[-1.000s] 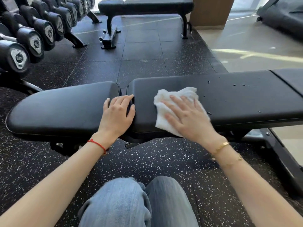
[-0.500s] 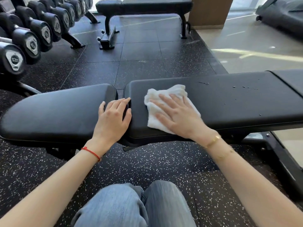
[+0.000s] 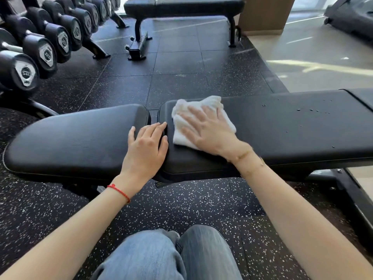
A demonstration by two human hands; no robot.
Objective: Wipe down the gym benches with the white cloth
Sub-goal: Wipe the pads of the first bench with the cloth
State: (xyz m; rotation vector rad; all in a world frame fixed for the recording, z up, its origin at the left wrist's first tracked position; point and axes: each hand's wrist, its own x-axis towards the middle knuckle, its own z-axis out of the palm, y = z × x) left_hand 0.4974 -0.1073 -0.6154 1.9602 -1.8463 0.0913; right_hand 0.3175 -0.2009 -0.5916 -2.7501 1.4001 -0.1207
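Note:
A black padded gym bench [image 3: 282, 126] runs across the view in two pads with a gap between them. The white cloth [image 3: 182, 126] lies crumpled on the left end of the right pad. My right hand [image 3: 210, 132] presses flat on the cloth, fingers spread. My left hand [image 3: 145, 148] rests palm down on the right end of the left pad [image 3: 70, 138], its fingertips reaching the gap. Water droplets [image 3: 308, 110] dot the right pad further to the right.
A rack of black dumbbells [image 3: 46, 47] lines the left side. A second black bench [image 3: 181, 7] stands at the back on the speckled rubber floor. A treadmill [image 3: 351, 19] sits at the far right. My knees in blue jeans [image 3: 171, 255] are below.
My right hand has slid the cloth leftward along the right pad, toward the gap and a little away from me. My left hand has stayed on the left pad.

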